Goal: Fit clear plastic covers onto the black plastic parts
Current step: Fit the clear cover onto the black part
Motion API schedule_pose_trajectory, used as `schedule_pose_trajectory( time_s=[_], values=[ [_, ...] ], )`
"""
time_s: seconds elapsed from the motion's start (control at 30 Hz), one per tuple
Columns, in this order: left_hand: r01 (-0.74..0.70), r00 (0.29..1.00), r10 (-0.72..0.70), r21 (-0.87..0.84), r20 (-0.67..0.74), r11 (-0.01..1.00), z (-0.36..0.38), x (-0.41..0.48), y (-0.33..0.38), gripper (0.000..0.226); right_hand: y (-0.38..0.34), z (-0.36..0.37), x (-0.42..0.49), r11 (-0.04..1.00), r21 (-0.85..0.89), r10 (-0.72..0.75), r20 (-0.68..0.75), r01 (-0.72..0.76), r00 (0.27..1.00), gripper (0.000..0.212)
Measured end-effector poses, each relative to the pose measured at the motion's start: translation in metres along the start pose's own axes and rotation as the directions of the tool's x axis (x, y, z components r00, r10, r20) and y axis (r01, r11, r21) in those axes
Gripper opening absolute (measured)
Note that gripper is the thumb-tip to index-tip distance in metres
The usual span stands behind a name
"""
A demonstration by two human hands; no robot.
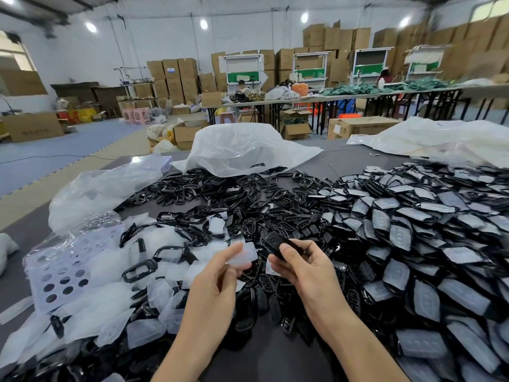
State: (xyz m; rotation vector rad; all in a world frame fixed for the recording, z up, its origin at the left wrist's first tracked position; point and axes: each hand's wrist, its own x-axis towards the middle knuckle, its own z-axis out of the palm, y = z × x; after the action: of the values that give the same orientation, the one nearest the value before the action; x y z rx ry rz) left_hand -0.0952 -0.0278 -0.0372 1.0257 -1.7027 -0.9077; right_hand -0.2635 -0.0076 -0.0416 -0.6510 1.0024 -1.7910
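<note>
Left hand pinched a clear cover just left of the black part, slanted toward upper left, gripped by the right hand.

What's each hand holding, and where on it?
Left hand pinches a clear cover at its left edge; right hand grips a black part at its near end.

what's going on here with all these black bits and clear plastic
A person is fitting covers at a grey table. Their left hand pinches a clear plastic cover, and the right hand grips a black plastic part beside it; the two are not yet joined. Loose black parts and clear covers lie ahead and to the left. A big heap of covered parts fills the right side.
</note>
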Motion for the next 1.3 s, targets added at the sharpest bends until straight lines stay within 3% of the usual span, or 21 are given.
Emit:
schedule_pose_trajectory(
  time_s=[0.17, 0.3, 0.4, 0.5, 0.63, 0.8, 1.0, 1.3],
  values=[
    [-0.156, 0.986, 0.162, 0.115, -0.045, 0.981, 0.001, -0.001, 0.004, 0.029, 0.000, 0.001, -0.003, 1.000, -0.009, 0.003, 0.013, -0.003, 1.000, 0.016],
    [-0.227, 0.974, 0.224, 0.145, 0.035, 0.963, 0.003, -0.003, 0.005, 0.030, -0.001, 0.001, -0.005, 0.998, -0.055, 0.013, 0.067, -0.010, 0.998, 0.013],
    [-0.169, 0.985, 0.165, 0.125, 0.046, 0.978, 0.006, -0.004, 0.006, 0.026, 0.001, 0.003, -0.007, 0.990, -0.141, 0.050, 0.143, -0.030, 0.989, 0.017],
    [-0.062, 0.996, 0.066, 0.050, -0.065, 0.997, 0.007, -0.003, 0.008, 0.018, 0.002, 0.004, -0.009, 0.986, -0.160, 0.068, 0.208, -0.034, 0.976, 0.018],
    [-0.048, 0.988, 0.040, -0.050, -0.146, 0.998, 0.007, -0.001, 0.009, 0.019, 0.003, 0.004, -0.012, 0.984, -0.180, 0.045, 0.243, -0.001, 0.969, 0.013],
    [0.005, 0.992, -0.023, -0.146, -0.120, 0.989, 0.007, -0.003, 0.009, 0.018, 0.002, 0.008, -0.016, 0.970, -0.240, 0.031, 0.306, 0.046, 0.952, 0.010],
    [0.056, 0.988, -0.090, -0.252, -0.124, 0.966, 0.005, -0.001, 0.004, 0.016, -0.001, 0.014, -0.020, 0.981, -0.191, 0.059, 0.366, 0.013, 0.929, 0.025],
    [0.095, 0.994, -0.105, -0.334, -0.013, 0.938, 0.004, 0.002, 0.004, 0.015, 0.001, 0.014, -0.018, 0.977, -0.210, 0.025, 0.283, 0.036, 0.959, 0.013]
  ],
)
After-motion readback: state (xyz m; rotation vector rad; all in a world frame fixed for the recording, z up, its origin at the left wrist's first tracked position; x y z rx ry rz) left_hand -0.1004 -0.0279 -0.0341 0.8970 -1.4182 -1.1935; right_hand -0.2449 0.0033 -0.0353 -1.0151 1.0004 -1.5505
